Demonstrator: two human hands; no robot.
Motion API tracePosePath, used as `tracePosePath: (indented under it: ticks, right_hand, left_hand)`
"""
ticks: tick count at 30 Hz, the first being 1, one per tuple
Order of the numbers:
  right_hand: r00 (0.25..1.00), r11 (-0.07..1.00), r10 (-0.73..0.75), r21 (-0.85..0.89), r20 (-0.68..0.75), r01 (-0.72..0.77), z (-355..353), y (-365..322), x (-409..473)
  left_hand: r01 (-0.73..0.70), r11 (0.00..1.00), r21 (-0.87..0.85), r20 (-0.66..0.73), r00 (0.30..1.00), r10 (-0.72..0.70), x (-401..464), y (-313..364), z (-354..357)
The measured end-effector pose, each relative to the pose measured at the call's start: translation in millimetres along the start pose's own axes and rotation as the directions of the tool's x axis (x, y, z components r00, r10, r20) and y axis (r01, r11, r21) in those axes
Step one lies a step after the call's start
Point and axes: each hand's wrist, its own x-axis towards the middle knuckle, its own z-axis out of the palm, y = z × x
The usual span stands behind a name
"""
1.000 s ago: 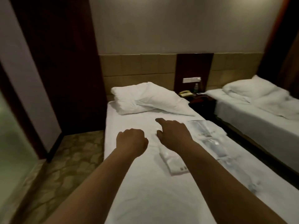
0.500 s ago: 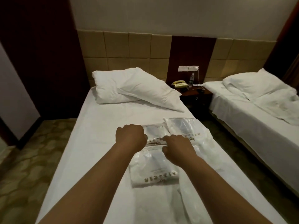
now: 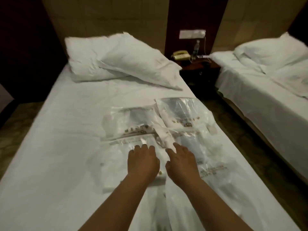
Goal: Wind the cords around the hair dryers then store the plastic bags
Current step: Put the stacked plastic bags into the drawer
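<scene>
Several clear plastic bags with printed gold lettering lie on the white bed (image 3: 58,147). One bag (image 3: 131,122) lies in the middle and another (image 3: 181,114) to its right, each with a dark shape inside. A nearer bag (image 3: 116,165) lies under my left hand (image 3: 143,161), whose fingers rest spread on it. My right hand (image 3: 181,161) lies beside it with fingers stretched over a fourth bag (image 3: 210,157), its fingertips at a white folded strip (image 3: 165,135). No hair dryer shows plainly; the frame is blurred.
Two white pillows (image 3: 116,59) lie at the head of the bed. A dark nightstand (image 3: 200,70) with a yellow phone (image 3: 180,55) and a bottle stands between this bed and a second bed (image 3: 266,84) at the right. Patterned carpet (image 3: 11,130) runs along the left.
The camera has tilted down and come closer. Both hands have uncurled from loose fists and now lie flat on the nearer bags.
</scene>
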Motion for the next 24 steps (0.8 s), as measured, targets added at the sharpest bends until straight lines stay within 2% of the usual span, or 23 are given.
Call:
tracePosePath:
  ticks: [4, 7, 9, 11, 15, 17, 19, 21, 24]
  right_hand:
    - [0.987, 0.992, 0.122, -0.029, 0.108, -0.120, 36.1, 69.9, -21.7]
    - [0.964, 0.977, 0.214, -0.050, 0.160, -0.209, 57.1, 118.9, -33.6]
    - [0.944, 0.959, 0.281, -0.076, 0.174, -0.272, 71.1, 148.1, -42.1]
    - [0.926, 0.938, 0.339, -0.131, 0.163, -0.321, 85.1, 178.7, -49.2]
    - [0.843, 0.865, 0.499, -0.159, 0.199, -0.475, 110.6, 248.4, -64.8]
    - [0.766, 0.808, 0.577, -0.057, 0.283, -0.587, 122.7, 277.1, -72.9]
    - [0.695, 0.681, 0.615, 0.194, 0.371, -0.706, 134.1, 294.4, -79.4]
    - [0.686, 0.587, 0.602, 0.355, 0.410, -0.728, 143.0, 298.3, -81.3]
    - [0.721, 0.481, 0.566, 0.550, 0.400, -0.682, 149.2, 290.0, -82.3]
  left_hand:
    - [-0.041, 0.998, -0.057, 0.139, 0.989, 0.049, -7.7, 60.7, 74.4]
    - [-0.009, 0.993, -0.115, 0.127, 0.992, 0.023, -16.9, 94.2, 111.9]
    - [0.094, 0.974, -0.206, 0.279, 0.960, -0.034, -22.3, 109.9, 138.0]
    - [0.274, 0.926, -0.258, 0.480, 0.869, -0.123, -24.8, 121.3, 165.0]
    - [0.503, 0.802, -0.322, 0.609, 0.759, -0.232, -29.4, 141.9, 208.8]
    - [0.553, 0.751, -0.360, 0.611, 0.749, -0.258, -29.3, 148.8, 222.6]
    - [0.566, 0.714, -0.412, 0.555, 0.777, -0.296, -29.5, 155.4, 232.8]
    - [0.575, 0.684, -0.449, 0.487, 0.799, -0.353, -31.3, 158.2, 239.8]
    - [0.582, 0.638, -0.504, 0.436, 0.809, -0.393, -34.2, 160.3, 243.6]
